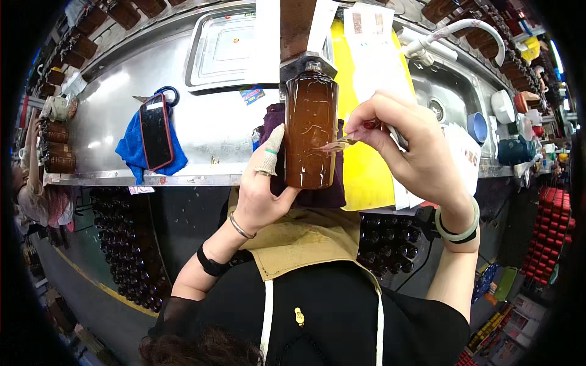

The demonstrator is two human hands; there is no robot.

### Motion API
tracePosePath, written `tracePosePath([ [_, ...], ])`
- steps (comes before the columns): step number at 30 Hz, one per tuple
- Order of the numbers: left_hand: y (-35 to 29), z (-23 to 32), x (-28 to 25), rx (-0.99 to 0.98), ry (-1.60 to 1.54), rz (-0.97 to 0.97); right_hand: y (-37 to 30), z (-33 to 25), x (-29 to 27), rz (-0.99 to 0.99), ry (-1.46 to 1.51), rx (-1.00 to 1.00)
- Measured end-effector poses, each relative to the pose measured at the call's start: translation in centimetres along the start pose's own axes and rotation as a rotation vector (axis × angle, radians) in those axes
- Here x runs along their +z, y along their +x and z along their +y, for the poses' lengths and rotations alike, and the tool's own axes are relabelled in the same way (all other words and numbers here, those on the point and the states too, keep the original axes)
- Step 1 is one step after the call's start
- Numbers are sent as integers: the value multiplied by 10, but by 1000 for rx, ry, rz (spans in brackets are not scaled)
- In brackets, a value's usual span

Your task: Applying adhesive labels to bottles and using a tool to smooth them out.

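Observation:
A large brown glass bottle lies on a dark purple cloth at the bench edge, its neck pointing away from me. My left hand grips its lower left side, thumb at the base; white fabric covers wrap some fingers. From the right, my right hand pinches a small thin tool with a red part near the fingers. The tool's pale tip meets the bottle's upper surface; its exact kind is unclear. Clear, wrinkled lines show on the glass there.
A phone rests on a blue cloth at left. Behind it sits a metal tray. Printed papers lie over a yellow sheet. A sink with a white faucet and blue cup are at right.

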State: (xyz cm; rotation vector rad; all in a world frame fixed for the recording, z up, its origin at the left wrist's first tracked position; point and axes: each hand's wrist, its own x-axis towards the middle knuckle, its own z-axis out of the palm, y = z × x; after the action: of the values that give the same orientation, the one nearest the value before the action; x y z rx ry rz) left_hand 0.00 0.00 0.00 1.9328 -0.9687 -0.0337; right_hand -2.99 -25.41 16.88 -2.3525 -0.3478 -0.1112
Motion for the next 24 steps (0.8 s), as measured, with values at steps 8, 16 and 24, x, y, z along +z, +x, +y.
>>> tracePosePath([
  [8,39,27,-1,-243,-596,153,36,33,30,-42,-229,-65],
  [16,61,21,-3,-494,-796,50,59,71,36,372,-199,75],
  [24,66,14,-10,-617,-809,-25,51,80,81,307,507,442],
])
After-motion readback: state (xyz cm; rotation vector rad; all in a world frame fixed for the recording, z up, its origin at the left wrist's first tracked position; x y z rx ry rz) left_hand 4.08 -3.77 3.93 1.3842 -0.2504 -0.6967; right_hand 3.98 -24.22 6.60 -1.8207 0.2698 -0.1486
